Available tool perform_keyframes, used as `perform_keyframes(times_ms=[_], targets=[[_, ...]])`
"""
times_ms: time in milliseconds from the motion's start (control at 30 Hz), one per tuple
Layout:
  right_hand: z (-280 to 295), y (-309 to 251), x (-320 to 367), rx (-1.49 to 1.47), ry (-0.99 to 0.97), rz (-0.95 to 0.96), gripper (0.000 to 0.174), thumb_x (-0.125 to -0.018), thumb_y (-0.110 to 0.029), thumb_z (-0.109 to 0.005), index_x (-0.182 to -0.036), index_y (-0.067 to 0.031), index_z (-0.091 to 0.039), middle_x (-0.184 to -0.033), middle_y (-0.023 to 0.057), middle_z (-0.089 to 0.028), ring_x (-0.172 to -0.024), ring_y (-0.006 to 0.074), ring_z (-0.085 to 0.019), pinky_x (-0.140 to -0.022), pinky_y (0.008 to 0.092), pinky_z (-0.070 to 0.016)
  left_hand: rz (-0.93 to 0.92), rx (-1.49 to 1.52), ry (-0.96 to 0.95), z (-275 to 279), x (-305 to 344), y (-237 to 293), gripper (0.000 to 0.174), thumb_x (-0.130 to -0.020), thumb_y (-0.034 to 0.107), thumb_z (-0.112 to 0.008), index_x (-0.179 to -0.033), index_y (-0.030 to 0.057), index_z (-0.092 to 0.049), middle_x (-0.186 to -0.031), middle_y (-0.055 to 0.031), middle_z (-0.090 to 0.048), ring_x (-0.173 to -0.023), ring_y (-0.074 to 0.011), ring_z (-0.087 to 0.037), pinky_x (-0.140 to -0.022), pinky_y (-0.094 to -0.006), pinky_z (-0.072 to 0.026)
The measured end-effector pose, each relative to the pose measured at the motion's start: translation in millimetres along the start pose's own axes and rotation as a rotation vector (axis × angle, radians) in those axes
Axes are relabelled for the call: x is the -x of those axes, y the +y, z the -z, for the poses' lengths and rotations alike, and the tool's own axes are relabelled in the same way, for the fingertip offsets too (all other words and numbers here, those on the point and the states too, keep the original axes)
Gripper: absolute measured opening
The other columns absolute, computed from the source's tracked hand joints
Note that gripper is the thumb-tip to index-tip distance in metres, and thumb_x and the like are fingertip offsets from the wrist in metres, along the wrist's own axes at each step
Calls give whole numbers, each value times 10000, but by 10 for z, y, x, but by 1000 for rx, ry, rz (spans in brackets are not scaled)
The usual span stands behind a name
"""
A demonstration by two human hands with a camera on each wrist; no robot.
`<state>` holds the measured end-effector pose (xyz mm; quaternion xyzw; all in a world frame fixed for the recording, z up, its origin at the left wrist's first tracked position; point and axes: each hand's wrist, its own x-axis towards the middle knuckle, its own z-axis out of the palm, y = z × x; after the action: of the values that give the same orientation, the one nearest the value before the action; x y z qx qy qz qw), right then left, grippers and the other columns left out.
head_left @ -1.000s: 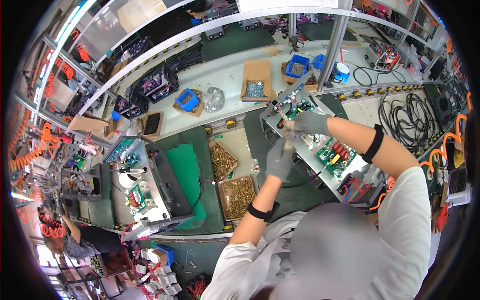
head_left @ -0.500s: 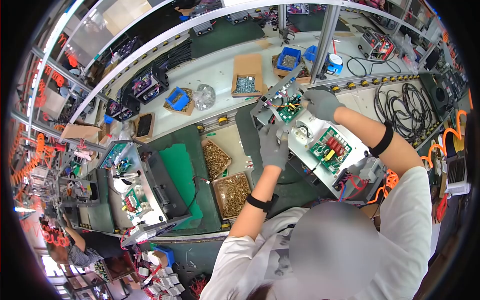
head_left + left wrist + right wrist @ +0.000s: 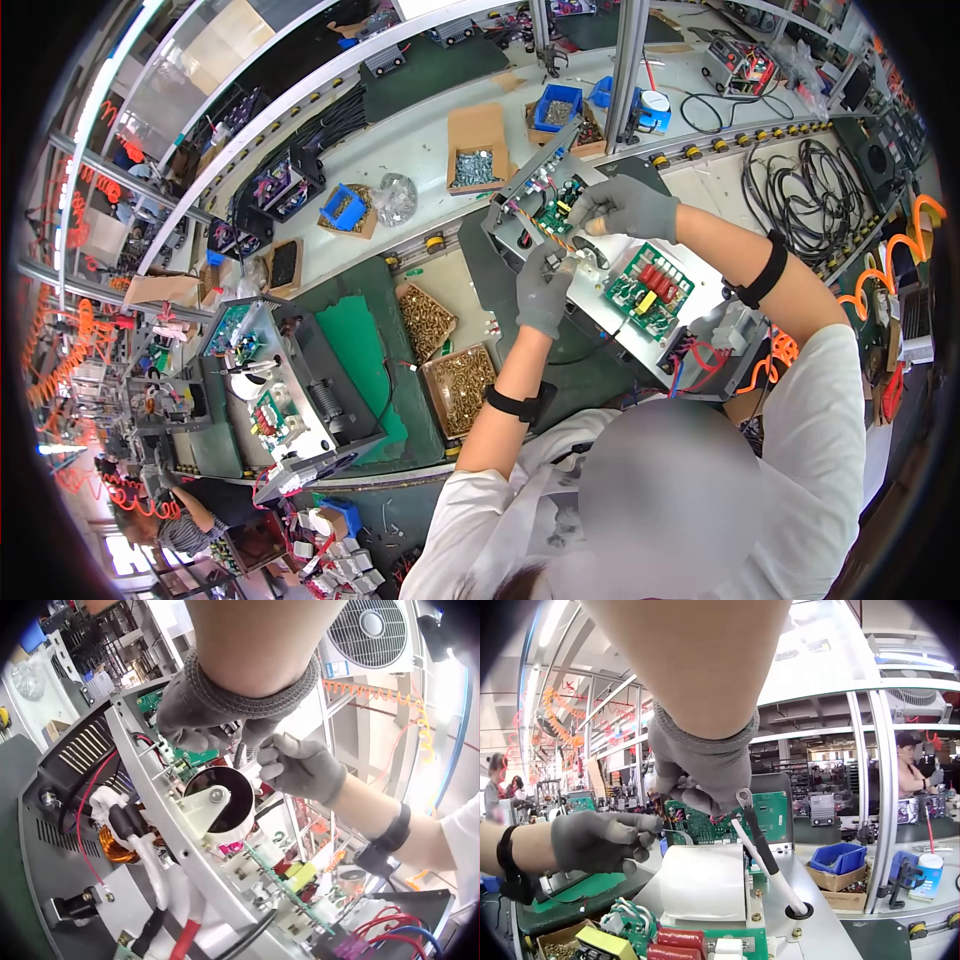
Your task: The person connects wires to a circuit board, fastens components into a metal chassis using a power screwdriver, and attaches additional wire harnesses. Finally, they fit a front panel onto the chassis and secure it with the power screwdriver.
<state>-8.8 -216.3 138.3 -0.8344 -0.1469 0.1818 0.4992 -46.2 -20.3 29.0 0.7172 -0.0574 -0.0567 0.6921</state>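
My gloved left hand (image 3: 545,295) is at the left side of an opened metal chassis (image 3: 600,290), fingers bent. Its thumb and fingertips pinch a small dark connector (image 3: 553,259) beside orange-brown wires (image 3: 545,230) that run from the upper green board (image 3: 556,212). Across from it, my gloved right hand (image 3: 632,208) hovers over the chassis with curled fingers; I cannot tell what is between them. In the right wrist view, a cable lug (image 3: 744,796) on a black-sleeved end stands close by the right fingers. Below the hands sit a white round part (image 3: 703,883) and a board with red capacitors (image 3: 650,290).
Two boxes of brass fasteners, one nearer (image 3: 462,390) and one farther (image 3: 427,322), lie left of the chassis. A second opened chassis (image 3: 300,390) stands further left. Behind are a cardboard box of screws (image 3: 475,168), blue bins (image 3: 556,106) and a metal post (image 3: 625,80). Coiled black cables (image 3: 805,200) lie right.
The hands were together over the chassis, then moved apart, the right toward the upper board. Now the right hand is back nearer the left, and the orange-brown wires show between them. The head view shifted slightly.
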Motion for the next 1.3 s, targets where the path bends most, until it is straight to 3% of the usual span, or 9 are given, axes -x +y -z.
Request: perform_keyframes(times_ms=[167,500,600,667,833,967,1100,1167,1300], targets=[[-87,25,-21,277,-49,-41,228,-752,-105,-636,-974,-70,-674,-907,93,-671,-843,205,-633,-770,314,-484,-1,117,-13,-4,35,90,396,-803,27,-620,-1191,3,-547,-875,8,-534,-738,-74,-462,-695,-199,-402],[-186,-10,-127,521,-56,-134,208,-783,-199,-614,-950,-101,-690,-933,111,-666,-894,245,-621,-799,340,-475,-44,117,-51,-4,5,74,478,-856,-28,-481,-1330,-9,-419,-1147,-94,-568,-1003,-127,-536,-875,-242,-415],[-217,-20,-153,530,-16,-69,257,-785,-269,-602,-938,-85,-696,-892,132,-669,-842,260,-634,-762,344,-484,-96,149,10,-39,22,86,457,-843,-25,-491,-1298,-14,-465,-1129,-103,-589,-967,-127,-551,-855,-241,-425],[-232,-249,-128,402,-145,-328,246,-802,-263,-594,-930,-78,-691,-888,141,-656,-804,289,-619,-740,384,-478,-117,13,39,-28,42,76,443,-829,-27,-501,-1272,-16,-494,-1091,-102,-608,-934,-116,-560,-829,-237,-435],[-357,17,-248,597,-69,-186,306,-788,-332,-605,-896,-64,-706,-812,139,-667,-734,275,-637,-694,365,-488,-203,-165,179,-59,33,70,399,-787,-46,-523,-1183,-20,-570,-958,-89,-648,-811,-81,-571,-728,-218,-455],[-352,42,-341,606,-114,-178,337,-782,-371,-604,-821,-54,-712,-716,125,-671,-684,258,-648,-670,351,-494,-70,-149,156,-13,43,58,322,-808,-26,-557,-1129,-19,-588,-908,-66,-643,-767,-67,-557,-679,-209,-446],[-379,-156,-356,675,-224,-306,265,-755,-292,-664,-915,-85,-704,-910,128,-648,-828,270,-624,-722,375,-481,-125,43,139,10,49,-87,294,-834,13,-584,-1127,-19,-580,-922,-64,-639,-788,-73,-558,-687,-220,-449],[-478,-114,-314,792,235,163,220,-729,-195,-689,-941,-136,-697,-952,95,-608,-863,257,-607,-732,381,-479,-130,32,159,16,70,-116,302,-830,-5,-568,-1132,-18,-576,-923,-66,-636,-789,-79,-558,-691,-222,-450],[-424,-139,-334,727,-163,393,257,-719,-109,-678,-969,-160,-659,-983,75,-565,-903,264,-584,-747,371,-478,-243,82,199,-1,57,-344,265,-830,23,-521,-1082,-13,-592,-871,-56,-615,-756,-108,-548,-686,-241,-448]])
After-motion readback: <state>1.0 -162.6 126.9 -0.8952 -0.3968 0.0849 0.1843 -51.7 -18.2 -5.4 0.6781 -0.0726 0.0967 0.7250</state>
